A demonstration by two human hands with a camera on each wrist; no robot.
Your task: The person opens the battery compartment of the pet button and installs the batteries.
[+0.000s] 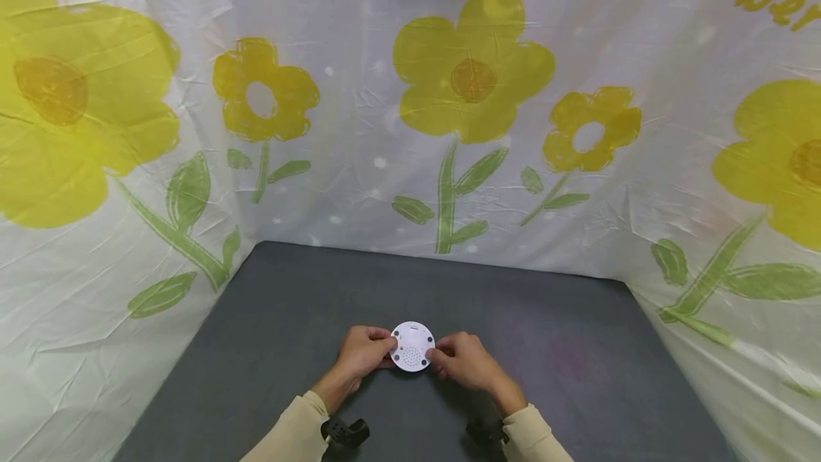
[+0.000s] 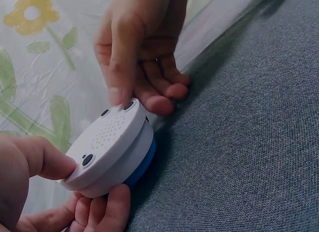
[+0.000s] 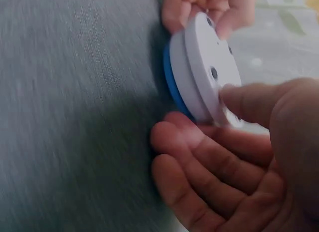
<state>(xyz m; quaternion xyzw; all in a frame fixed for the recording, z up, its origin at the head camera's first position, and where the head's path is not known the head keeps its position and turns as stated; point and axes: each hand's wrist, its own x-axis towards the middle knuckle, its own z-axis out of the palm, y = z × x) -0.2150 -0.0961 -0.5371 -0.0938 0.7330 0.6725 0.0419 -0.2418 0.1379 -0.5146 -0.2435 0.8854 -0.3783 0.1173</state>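
Between both hands is a round white device [image 1: 411,358] with a blue layer on its lower side. Its upturned face has a patch of small speaker-like holes and several dark round feet near the rim. My left hand [image 1: 364,352] pinches the left edge, thumb on top and fingers beneath. At the opposite edge, my right hand [image 1: 470,360] pinches the rim with its thumb over the face. In the right wrist view the device [image 3: 204,67] is tilted, close over the grey cloth, and the blue side faces down toward it.
A dark grey cloth-covered table [image 1: 288,291] lies under the hands. White curtains [image 1: 346,162] printed with yellow flowers enclose it at the back and both sides. Dark wrist straps [image 1: 346,433] sit by the beige sleeves [image 1: 291,430].
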